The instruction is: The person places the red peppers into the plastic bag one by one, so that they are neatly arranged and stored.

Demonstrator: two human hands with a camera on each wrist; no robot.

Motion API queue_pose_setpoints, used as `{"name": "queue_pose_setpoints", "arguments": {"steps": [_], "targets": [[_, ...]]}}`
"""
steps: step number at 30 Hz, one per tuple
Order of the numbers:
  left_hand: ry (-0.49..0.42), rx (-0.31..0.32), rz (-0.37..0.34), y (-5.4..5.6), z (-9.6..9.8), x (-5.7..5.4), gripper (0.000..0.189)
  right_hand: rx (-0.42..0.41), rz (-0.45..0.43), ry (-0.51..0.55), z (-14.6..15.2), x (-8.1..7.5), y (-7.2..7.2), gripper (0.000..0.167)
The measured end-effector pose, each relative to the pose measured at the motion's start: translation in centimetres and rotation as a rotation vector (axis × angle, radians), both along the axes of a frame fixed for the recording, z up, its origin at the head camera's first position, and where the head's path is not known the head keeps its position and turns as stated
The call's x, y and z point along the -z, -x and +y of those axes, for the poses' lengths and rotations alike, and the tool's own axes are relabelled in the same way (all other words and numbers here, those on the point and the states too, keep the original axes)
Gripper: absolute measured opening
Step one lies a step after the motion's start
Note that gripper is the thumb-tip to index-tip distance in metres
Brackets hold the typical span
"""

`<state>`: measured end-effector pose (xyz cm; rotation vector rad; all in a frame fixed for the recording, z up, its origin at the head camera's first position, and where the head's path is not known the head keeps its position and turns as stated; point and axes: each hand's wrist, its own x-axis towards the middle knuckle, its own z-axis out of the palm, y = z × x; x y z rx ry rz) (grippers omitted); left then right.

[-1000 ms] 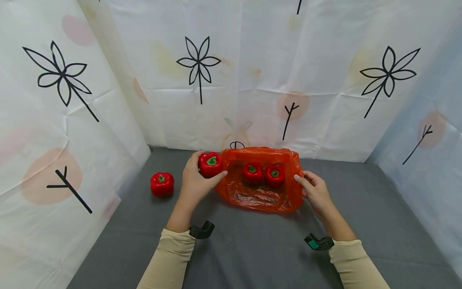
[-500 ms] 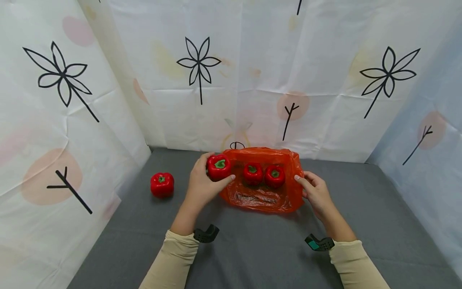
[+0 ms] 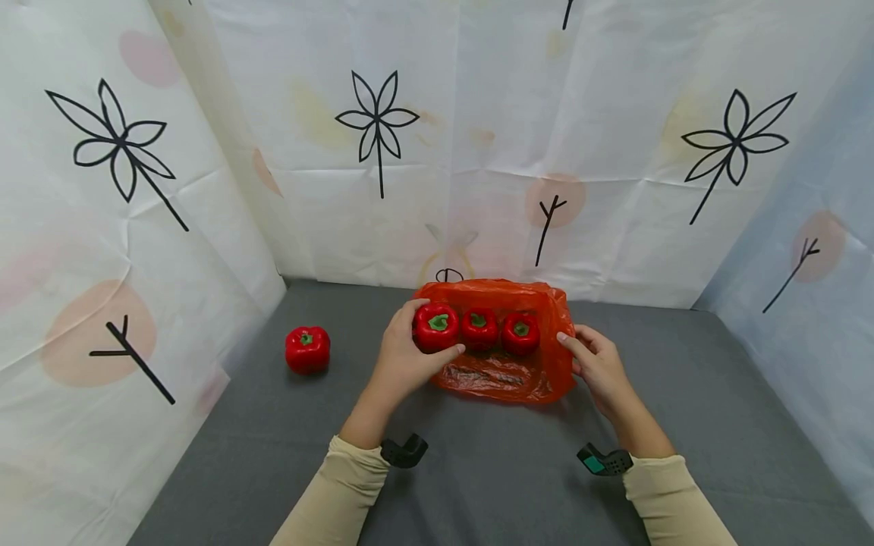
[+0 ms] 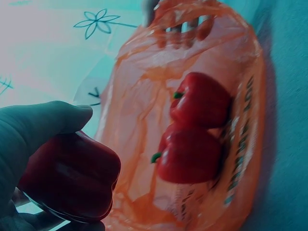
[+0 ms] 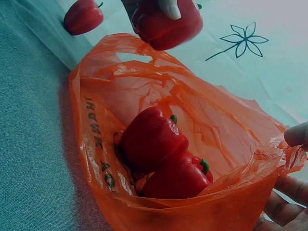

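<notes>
My left hand [image 3: 404, 354] grips a red bell pepper [image 3: 437, 326] with a green stem, thumb on one side and fingers round the other. It hangs over the left part of an orange plastic bag [image 3: 501, 381], which lies with its mouth spread. Two more bell peppers sit side by side inside, a middle pepper [image 3: 479, 329] and a right pepper [image 3: 521, 334]. At the bag's right edge, my right hand [image 3: 601, 365] pinches the plastic between thumb and fingers. In the right wrist view the bag's printed lettering and handle hole show, the held pepper [image 5: 168, 24] above its far rim.
Another red bell pepper [image 3: 307, 349] stands on the grey cloth-covered table [image 3: 505, 478], left of the left hand. A white curtain [image 3: 410, 227] with drawn flowers closes off the back and both sides, close behind the bag.
My left hand has carried its bell pepper rightward and slightly nearer, from beside the bag's left edge to over its opening. The right hand and the bag have stayed in place.
</notes>
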<state>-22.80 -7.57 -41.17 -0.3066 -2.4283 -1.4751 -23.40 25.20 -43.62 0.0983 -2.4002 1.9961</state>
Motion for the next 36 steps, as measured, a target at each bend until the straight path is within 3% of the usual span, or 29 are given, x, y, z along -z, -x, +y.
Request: {"name": "queue_pose_setpoints", "arguments": {"steps": [9,15,36], "targets": [[0.003,0.069,-0.05,-0.1,2.3,1.2,0.086,-0.001,0.007,-0.005,0.2,-0.1,-0.1,0.044],[0.013,0.08,-0.081,-0.1,2.9,2.0,0.085,-0.005,0.008,0.0,0.3,-0.1,-0.1,0.044],[0.061,0.136,-0.095,0.3,4.9,5.3,0.08,-0.006,0.001,-0.019,0.3,-0.1,-0.1,0.049]]}}
